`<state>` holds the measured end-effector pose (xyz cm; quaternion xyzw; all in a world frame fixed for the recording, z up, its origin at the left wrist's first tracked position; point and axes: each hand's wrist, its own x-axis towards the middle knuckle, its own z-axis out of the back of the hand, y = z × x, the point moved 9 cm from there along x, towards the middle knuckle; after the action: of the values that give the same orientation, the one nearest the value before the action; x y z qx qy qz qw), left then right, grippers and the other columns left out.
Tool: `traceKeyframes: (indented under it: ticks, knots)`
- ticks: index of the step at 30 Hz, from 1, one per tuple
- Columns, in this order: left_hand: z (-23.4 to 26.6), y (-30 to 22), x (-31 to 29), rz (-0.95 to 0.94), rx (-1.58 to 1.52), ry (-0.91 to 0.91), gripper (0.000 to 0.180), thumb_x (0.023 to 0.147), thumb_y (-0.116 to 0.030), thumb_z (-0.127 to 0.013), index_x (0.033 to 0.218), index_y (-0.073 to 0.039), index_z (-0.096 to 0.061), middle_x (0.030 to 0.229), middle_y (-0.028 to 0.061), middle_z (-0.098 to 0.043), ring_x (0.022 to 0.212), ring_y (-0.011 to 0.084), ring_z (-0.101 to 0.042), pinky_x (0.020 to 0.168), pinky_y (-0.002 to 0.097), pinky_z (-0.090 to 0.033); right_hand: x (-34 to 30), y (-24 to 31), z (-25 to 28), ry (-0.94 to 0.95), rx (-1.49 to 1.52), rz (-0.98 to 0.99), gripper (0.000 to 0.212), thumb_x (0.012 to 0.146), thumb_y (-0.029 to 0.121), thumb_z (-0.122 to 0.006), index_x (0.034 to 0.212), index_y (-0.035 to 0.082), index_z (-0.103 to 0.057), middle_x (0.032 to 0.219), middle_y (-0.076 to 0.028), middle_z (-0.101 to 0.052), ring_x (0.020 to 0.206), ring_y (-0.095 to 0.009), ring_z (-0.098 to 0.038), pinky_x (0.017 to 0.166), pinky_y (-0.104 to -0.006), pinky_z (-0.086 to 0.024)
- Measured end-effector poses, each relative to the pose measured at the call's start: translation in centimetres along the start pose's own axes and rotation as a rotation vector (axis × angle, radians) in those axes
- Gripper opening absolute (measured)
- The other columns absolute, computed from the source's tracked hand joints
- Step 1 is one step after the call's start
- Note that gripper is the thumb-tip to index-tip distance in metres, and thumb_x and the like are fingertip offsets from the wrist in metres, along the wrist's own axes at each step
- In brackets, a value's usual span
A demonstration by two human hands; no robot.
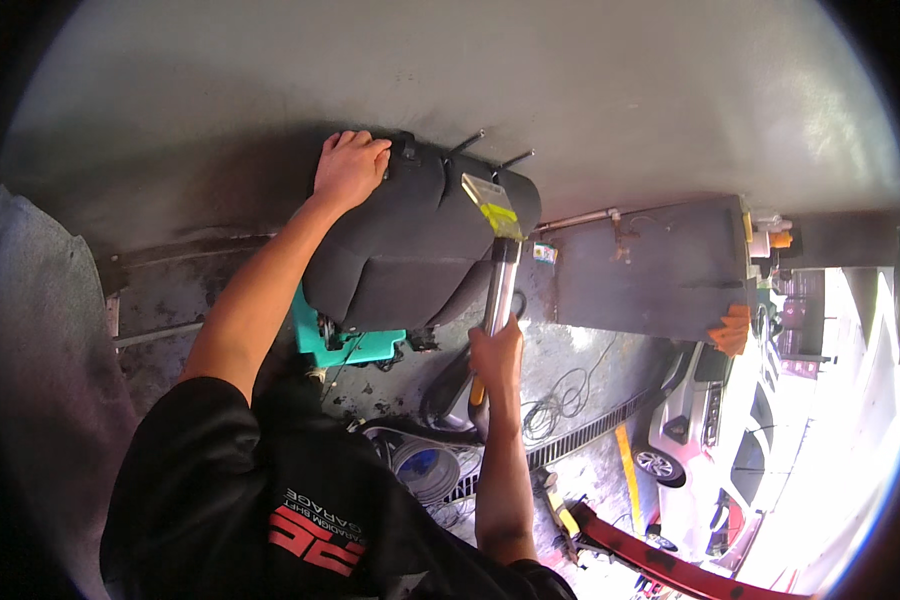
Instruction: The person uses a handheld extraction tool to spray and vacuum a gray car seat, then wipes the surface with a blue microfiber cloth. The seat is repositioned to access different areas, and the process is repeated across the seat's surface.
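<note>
– Black shirt with a red-and-white chest print is filling the lower left, closest to the lens. What are the hands doing?

– Working apart. Left hand is resting on the upper left edge of the dark grey seat back, fingers bending over it. Can't tell if it's gripping or just pressing. Right hand is closing firmly around a silver wand.

– Wand's business end?

– Clear flat head, yellow-green at its base, is sitting in front of the seat back's right part. Contact with the fabric: can't tell.

– Seat back position?

– It's standing tilted near the grey wall, two metal posts sticking out of its top edge. Green plastic piece is showing below its lower edge.

– Surroundings?

– Bucket is standing on the floor below the right hand, a cable is lying coiled nearby, and a drain grate is running past. White car is sitting off to the right; a red beam is crossing the lower right.
</note>
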<state>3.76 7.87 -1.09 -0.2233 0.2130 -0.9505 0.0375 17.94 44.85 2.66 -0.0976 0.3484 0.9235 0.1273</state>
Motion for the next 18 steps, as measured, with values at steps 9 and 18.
traceKeyframes:
  ticks: [9, 18]
  knots:
    - [-0.1, 0.4, -0.2, 0.044, -0.003, 0.014, 0.029, 0.107, -0.031, -0.062, 0.125, -0.017, -0.079, 0.115, 0.0052, -0.071, 0.121, 0.0269, -0.064, 0.116, 0.0526, -0.044, 10.4, 4.5, -2.0, 0.199, -0.108, -0.011, 0.021, 0.087, 0.006, -0.071, 0.086, -0.011, -0.059, 0.064, -0.014, -0.064, 0.047, -0.024, -0.066, 0.044, -0.0404, -0.053]
    - [0.3, 0.3, -0.1, 0.045, -0.01, -0.048, 0.027, 0.105, -0.028, -0.063, 0.124, -0.017, -0.08, 0.109, 0.0051, -0.071, 0.117, 0.0277, -0.066, 0.112, 0.0556, -0.047, 5.8, 1.2, -1.2, 0.109, -0.105, -0.001, 0.02, 0.086, 0.006, -0.07, 0.089, -0.01, -0.058, 0.065, -0.014, -0.065, 0.049, -0.025, -0.068, 0.044, -0.0405, -0.054]
